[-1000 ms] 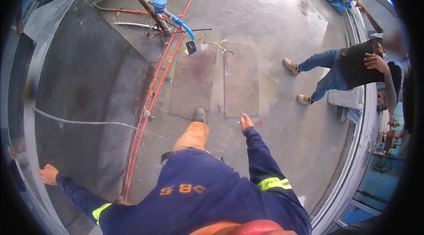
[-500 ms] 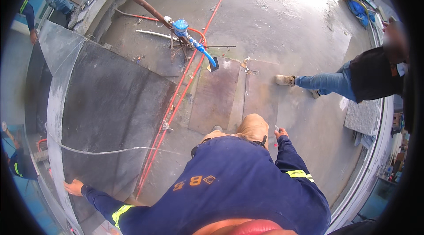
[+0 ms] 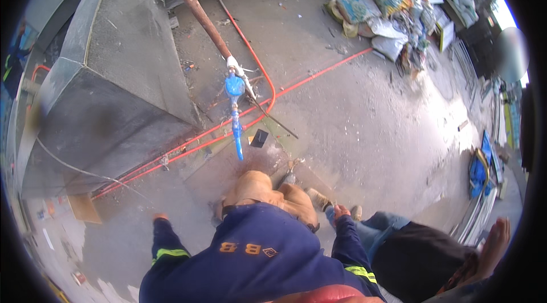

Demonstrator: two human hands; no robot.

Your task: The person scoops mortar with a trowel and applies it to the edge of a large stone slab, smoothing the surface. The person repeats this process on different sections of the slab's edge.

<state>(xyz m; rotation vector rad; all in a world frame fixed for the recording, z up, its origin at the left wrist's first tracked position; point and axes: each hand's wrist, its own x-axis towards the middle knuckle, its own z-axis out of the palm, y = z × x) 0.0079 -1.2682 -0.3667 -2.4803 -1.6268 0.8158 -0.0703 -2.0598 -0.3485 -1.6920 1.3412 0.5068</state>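
My left hand (image 3: 160, 216) hangs over the grey floor, away from the low wall; its fingers are too small and foreshortened to make out. At my right side, my right hand (image 3: 342, 210) is closed, and whatever it may hold is too small to name. It is near the light work boot (image 3: 319, 198) of a person in jeans. Ahead of my knees stands a blue water meter (image 3: 234, 87) with a blue pipe (image 3: 237, 140) running down from it. A small black square plate (image 3: 259, 138) lies beside that pipe.
Red hoses (image 3: 319, 79) cross the floor. A rusty pole (image 3: 196, 11) leans toward the meter. On the left rises a dark low wall (image 3: 108, 126). Filled sacks (image 3: 393, 6) lie piled at the back. Close on my right is a person in a dark top (image 3: 421, 260).
My left hand has come off the wall's ledge to my side. My view and body have turned, bringing the sack pile into sight. The other person is now close at my right.
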